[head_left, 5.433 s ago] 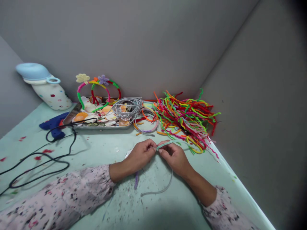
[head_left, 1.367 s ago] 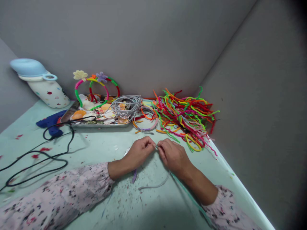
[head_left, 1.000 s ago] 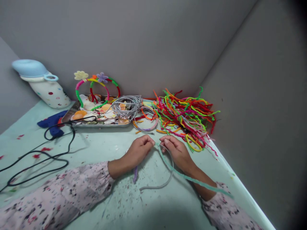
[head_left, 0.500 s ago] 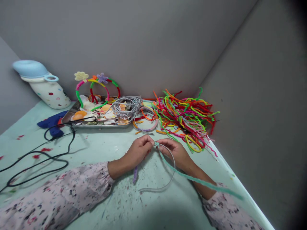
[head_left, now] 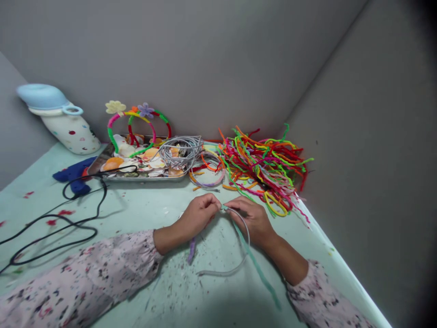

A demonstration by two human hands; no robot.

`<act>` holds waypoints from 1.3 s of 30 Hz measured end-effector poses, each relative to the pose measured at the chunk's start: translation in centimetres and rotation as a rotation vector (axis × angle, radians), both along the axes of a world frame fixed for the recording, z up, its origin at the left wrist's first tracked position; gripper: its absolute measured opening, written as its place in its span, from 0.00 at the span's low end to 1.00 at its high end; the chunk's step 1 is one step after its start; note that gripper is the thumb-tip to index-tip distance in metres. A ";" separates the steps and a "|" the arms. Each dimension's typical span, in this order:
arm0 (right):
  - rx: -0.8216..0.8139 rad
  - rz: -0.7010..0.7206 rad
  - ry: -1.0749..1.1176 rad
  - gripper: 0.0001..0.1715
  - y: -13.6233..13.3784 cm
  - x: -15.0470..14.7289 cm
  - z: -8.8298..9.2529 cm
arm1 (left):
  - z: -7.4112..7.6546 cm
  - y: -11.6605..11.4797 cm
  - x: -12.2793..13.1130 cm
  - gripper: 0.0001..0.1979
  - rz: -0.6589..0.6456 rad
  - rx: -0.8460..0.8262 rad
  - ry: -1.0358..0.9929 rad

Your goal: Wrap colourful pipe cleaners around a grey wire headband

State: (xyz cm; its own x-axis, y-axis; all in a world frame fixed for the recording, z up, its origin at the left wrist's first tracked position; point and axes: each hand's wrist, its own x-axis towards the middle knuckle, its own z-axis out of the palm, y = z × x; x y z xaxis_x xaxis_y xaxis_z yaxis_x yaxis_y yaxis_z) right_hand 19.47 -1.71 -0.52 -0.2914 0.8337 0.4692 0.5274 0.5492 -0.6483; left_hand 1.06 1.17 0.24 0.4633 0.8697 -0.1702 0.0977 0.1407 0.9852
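My left hand is closed in a pinch on a grey wire, which curves round to a free end on the table. A mint-green pipe cleaner is wound round the wire just beside my left fingertips. Its long tail hangs down below my right hand, whose fingers are closed on it near the winding; their tips are partly hidden. From under my left hand sticks out a purple pipe cleaner; whether it joins the wire is hidden.
Behind my hands, a metal tray holds shells, a grey wire coil and flower-topped hoops. Right of it lies a pile of pipe cleaners. A blue glue gun with black cable and a bottle stand left.
The green pipe cleaner's tail has swung from pointing far right over my right forearm to hanging down toward me. My right hand has turned slightly; my left hand has barely moved.
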 end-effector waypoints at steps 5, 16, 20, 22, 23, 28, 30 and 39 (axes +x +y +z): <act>0.174 0.005 -0.176 0.11 0.0 0.3 0.2 | 0.0 0.0 0.0 0.08 -0.017 0.009 0.019; 0.284 0.003 -0.305 0.10 0.0 0.2 -0.2 | 0.5 -0.1 -0.1 0.13 -0.070 0.080 0.049; 0.196 0.021 -0.265 0.10 0.0 0.1 -0.1 | 0.1 -0.1 -0.1 0.13 -0.069 0.077 0.028; 0.156 -0.003 -0.261 0.10 0.1 0.2 -0.1 | -0.1 -0.1 -0.1 0.14 -0.071 0.079 0.013; 0.151 -0.038 -0.258 0.10 0.1 0.2 -0.2 | -0.1 -0.1 -0.1 0.14 -0.070 0.078 0.009; 0.187 -0.292 -0.259 0.08 0.6 0.4 -0.7 | 0.1 -0.1 -0.2 0.15 -0.082 0.051 0.021; 0.201 -0.360 -0.267 0.09 0.7 0.5 -0.8 | 0.2 -0.1 -0.2 0.16 -0.089 0.052 0.031; 0.151 -0.626 -0.082 0.13 0.9 0.7 -0.3 | 0.3 -0.1 -0.2 0.15 -0.062 0.018 0.031</act>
State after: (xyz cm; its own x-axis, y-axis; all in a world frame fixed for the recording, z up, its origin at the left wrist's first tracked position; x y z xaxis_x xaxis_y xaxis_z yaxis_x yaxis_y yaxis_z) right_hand 20.19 -0.80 -0.82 0.1882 0.7839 0.5917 0.8218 0.2042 -0.5319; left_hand 0.84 1.08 0.55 0.5109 0.8427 -0.1700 0.1365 0.1158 0.9839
